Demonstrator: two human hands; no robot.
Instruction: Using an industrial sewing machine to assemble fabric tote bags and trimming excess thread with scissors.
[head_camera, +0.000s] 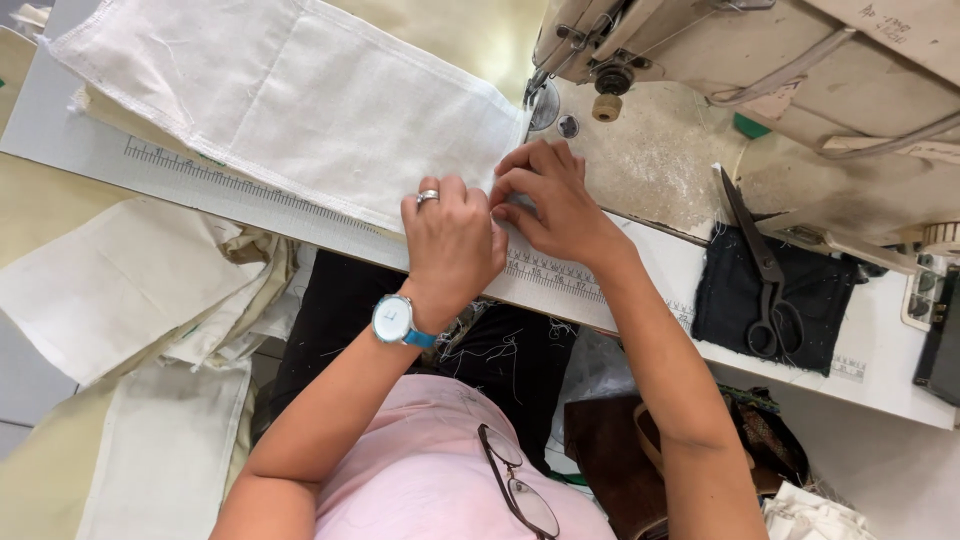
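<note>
Hands meet at the cloth (300, 110) corner on the tabletop (660, 260), left hand (452, 240) and right hand (548, 195) each with grip closed, pinching its edge beside scissors (762, 275).

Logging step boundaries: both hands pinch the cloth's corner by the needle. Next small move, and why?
Probably slide the cream cloth rightward under the presser foot. Left hand and right hand pinch its near corner at the table edge, apparently folding the hem; that corner lies just short of the foot, and the scissors lie untouched.

Cream cloth piece (300, 100), rectangular, stitched edges. Lies flat on the sewing table, angled. Near corner pinched under fingers.
</note>
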